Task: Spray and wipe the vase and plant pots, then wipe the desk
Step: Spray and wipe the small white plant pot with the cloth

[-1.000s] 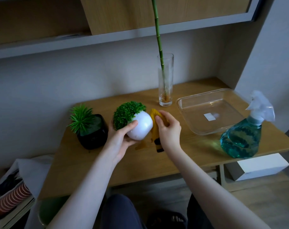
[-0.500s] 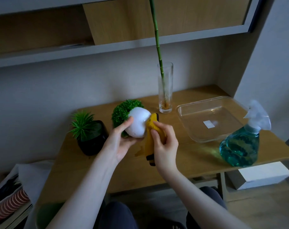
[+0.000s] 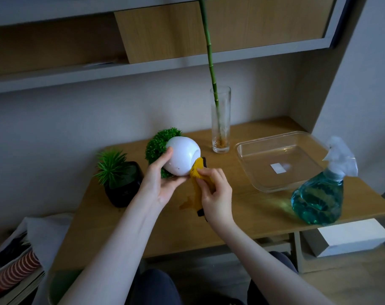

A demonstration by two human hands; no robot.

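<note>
Across my head view, by size:
- Wooden desk (image 3: 242, 219).
- Clear plastic tray (image 3: 248, 150), right rear.
- Blue spray bottle (image 3: 319, 201), right front edge.
- Glass vase (image 3: 221, 128) with bamboo stalk, rear centre.
- Black plant pot (image 3: 124, 186), left.
- White round plant pot (image 3: 182, 156), tipped sideways above the desk; my left hand (image 3: 158, 183) cups it, thumb on top.
- Yellow cloth (image 3: 198, 172), pinched in my right hand (image 3: 215, 194), touching the white pot.

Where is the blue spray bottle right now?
The blue spray bottle stands untouched at the desk's front right corner in the head view, beside the clear plastic tray.
</note>
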